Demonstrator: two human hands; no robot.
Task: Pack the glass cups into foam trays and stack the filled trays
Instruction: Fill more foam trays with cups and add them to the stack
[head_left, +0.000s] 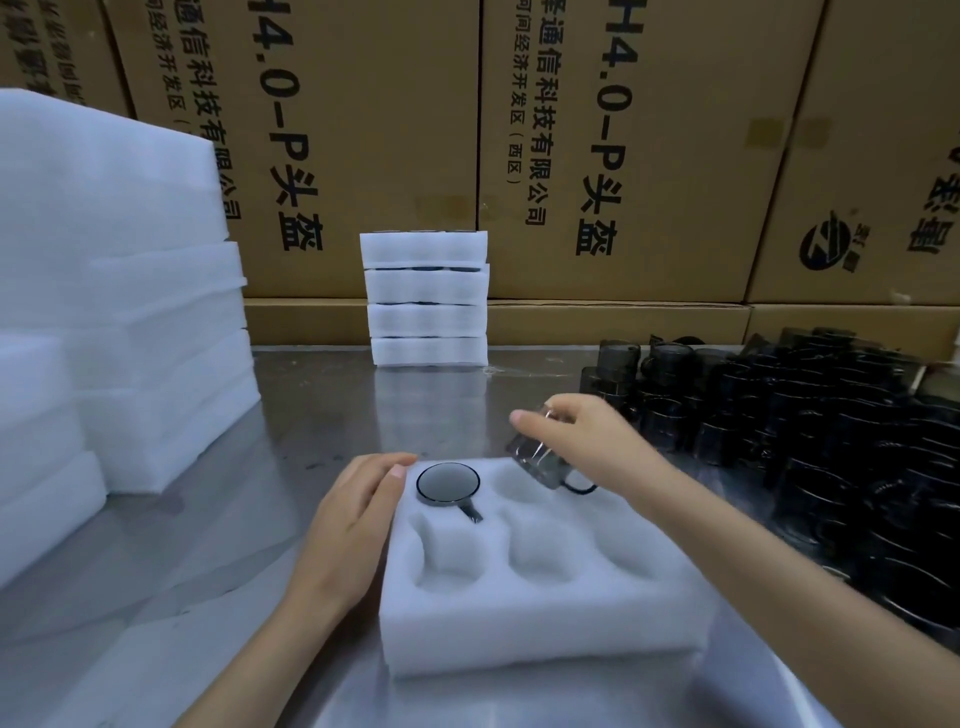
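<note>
A dark smoked-glass cup with a thin loop handle (540, 460) is held tilted above the far middle pocket of a white foam tray with round pockets (524, 613) — not yet seated. The right hand (587, 441) grips it from above, thumb and fingers curled round the cup's upper end, its handle pointing toward the near right.

The tray lies flat on a brushed metal table (218, 545). Its far left pocket already holds a second smoked-glass cup (448, 484), upright, round rim showing, handle lying in the slot toward the near side. The other visible pockets hold nothing.

The left hand (358, 514) rests against the tray's far left corner — fingers straight and together, palm down, pinching nothing.

To the right on the table stands a dense crowd of loose dark glass cups (810, 421), several layers deep; exact count cannot be told.

At the far edge of the table, centre, a stack of four filled white foam trays (427, 299) stands upright, dark cup rims showing between layers.

At left, tall piles of thick white foam blocks (114, 291) sit on the table.

Behind everything, a wall of brown cardboard cartons with black printed lettering (623, 156).
</note>
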